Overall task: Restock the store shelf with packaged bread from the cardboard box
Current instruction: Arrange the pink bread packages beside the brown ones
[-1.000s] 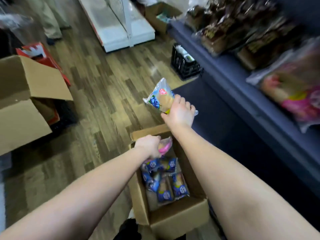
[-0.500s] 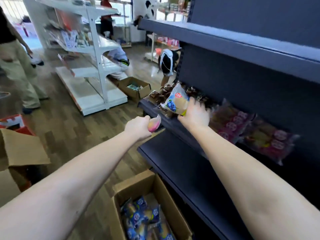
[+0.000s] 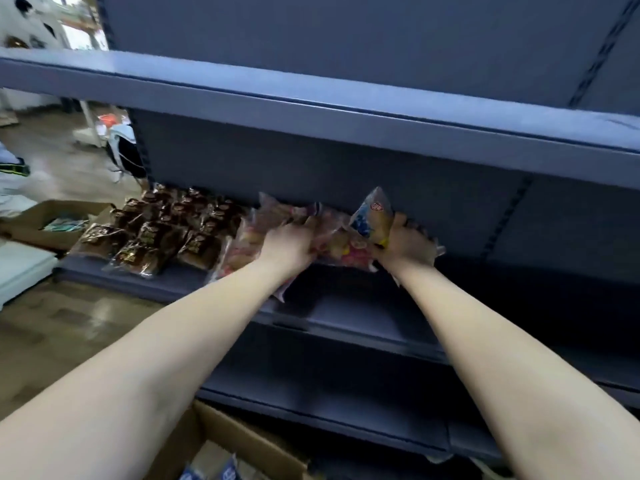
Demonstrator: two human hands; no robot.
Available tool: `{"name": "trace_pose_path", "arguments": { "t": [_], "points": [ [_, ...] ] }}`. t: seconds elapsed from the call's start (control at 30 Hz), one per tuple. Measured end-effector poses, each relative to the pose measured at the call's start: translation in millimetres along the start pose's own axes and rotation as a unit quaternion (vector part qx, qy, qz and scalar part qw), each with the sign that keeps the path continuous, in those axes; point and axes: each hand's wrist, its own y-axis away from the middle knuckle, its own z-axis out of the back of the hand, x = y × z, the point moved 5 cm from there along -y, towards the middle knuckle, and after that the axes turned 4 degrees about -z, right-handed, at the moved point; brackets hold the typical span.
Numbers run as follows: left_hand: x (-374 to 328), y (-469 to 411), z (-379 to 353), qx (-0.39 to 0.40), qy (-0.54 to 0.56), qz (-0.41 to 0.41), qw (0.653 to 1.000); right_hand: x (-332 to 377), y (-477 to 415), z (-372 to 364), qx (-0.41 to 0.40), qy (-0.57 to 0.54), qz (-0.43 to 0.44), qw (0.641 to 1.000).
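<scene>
Right hand (image 3: pixel 407 245) grips a blue bread packet (image 3: pixel 372 216) on the dark shelf (image 3: pixel 346 306); left hand (image 3: pixel 289 244) seemingly clutches a pink packet (image 3: pixel 304 211).

Far left of the left hand (image 3: pixel 290 244), an open carton (image 3: pixel 27 233) sits on the wood floor (image 3: pixel 62 323), something teal inside it. A white base (image 3: pixel 20 268) lies just below the carton. Above and beyond the carton, a blurred white-and-black garment (image 3: pixel 121 157) shows.

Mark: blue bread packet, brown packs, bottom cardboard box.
blue bread packet (image 3: pixel 374 216), head view, its upper front face.
brown packs (image 3: pixel 156 237), head view, middle of the group.
bottom cardboard box (image 3: pixel 225 429), head view, its far wall.
</scene>
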Motion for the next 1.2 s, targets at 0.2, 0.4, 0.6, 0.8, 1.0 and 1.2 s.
{"name": "trace_pose_path", "arguments": {
  "t": [0.2,0.4,0.6,0.8,1.0,1.2],
  "points": [
    [-95.8,-39.3,-35.8,0.034,0.025,-0.106,0.993,-103.8,2.3,0.5,0.017,0.044,-0.107,0.993],
    [-149.8,-22.1,-94.4,0.080,0.042,-0.231,0.969,-158.4,27.4,-34.6,0.066,0.084,-0.155,0.982],
    [-152.1,0.0,-127.6,0.100,0.038,-0.249,0.963,-166.1,29.0,-58.9,0.098,0.120,-0.117,0.981],
    [-154.1,3.8,-127.8,0.100,0.032,-0.250,0.962,-179.7,23.4,-66.6,0.117,0.077,-0.137,0.981],
    [-151.3,-2.8,-121.4,0.155,0.051,-0.245,0.956,-165.7,17.0,-50.5,0.082,0.050,-0.093,0.991],
    [-109.3,-7.4,-106.1,0.154,0.072,-0.165,0.971,-107.9,10.2,-35.2,0.060,0.043,0.075,0.994]
  ]
}}
